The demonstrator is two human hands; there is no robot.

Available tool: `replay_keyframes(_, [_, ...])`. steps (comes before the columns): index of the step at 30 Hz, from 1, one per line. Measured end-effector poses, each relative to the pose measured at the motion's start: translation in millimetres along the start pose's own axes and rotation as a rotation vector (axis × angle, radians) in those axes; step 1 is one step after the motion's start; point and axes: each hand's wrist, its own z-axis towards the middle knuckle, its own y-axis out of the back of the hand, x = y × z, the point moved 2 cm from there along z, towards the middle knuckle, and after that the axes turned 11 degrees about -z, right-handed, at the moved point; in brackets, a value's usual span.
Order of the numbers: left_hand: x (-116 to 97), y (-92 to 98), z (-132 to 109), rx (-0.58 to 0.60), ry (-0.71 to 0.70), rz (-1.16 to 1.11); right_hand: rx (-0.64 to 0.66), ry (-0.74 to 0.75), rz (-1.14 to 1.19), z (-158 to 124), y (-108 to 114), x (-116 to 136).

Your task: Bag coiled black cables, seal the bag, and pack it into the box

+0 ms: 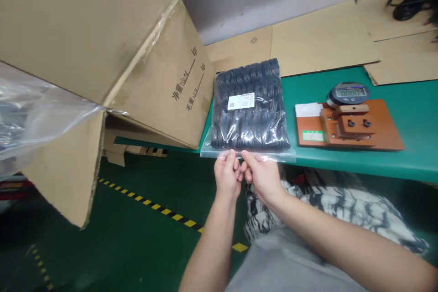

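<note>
On the tabletop (410, 164), to my right, sits a digital gauge (347, 93) on an orange fixture (386, 132). Cardboard sheets (325, 41) lie behind the tabletop, an open carton (153, 68) stands left of it, and striped tape (160, 209) marks the floor (102, 237) below.

Carton (160, 82) blocking left of plastic bag (249, 105), gauge (348, 94) right

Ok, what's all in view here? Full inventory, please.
Clear plastic bag of coiled black cables: one, white label, on bench front edge.
Digital gauge: one, grey, on orange board.
Orange board: one, right of bag.
Green bench: one, across middle.
Cardboard carton: one, brown, open, left.
Plastic liner: one, clear, at carton's lower left.
Cardboard sheets: several, tan, behind bench.
Floor tape: one line, yellow-black, on green floor.
Left hand: one, pinching bag's lower edge.
Right hand: one, pinching same edge.
</note>
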Motion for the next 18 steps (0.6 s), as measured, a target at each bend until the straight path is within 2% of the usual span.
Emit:
replay_keyframes(5, [-1.5, 4.1, -2.4, 0.009, 0.028, 0.041, -0.041, -0.044, -0.023, -5.2, 5.1, 1.4])
replay_keyframes(10, [-17.8, 18.4, 3.3, -0.119, -0.044, -0.004, -0.021, -0.092, -0.078, -5.5, 11.1, -1.3])
replay_keyframes(13, [-21.3, 24.1, 6.5, -0.077, -0.049, -0.017, 0.018, -0.083, -0.092, -2.7, 8.2, -5.3])
replay_keyframes(18, [-18.0, 25.9, 8.8, -0.083, -0.106, -0.049, -0.025, -0.075, -0.107, 1.5, 2.1, -11.6])
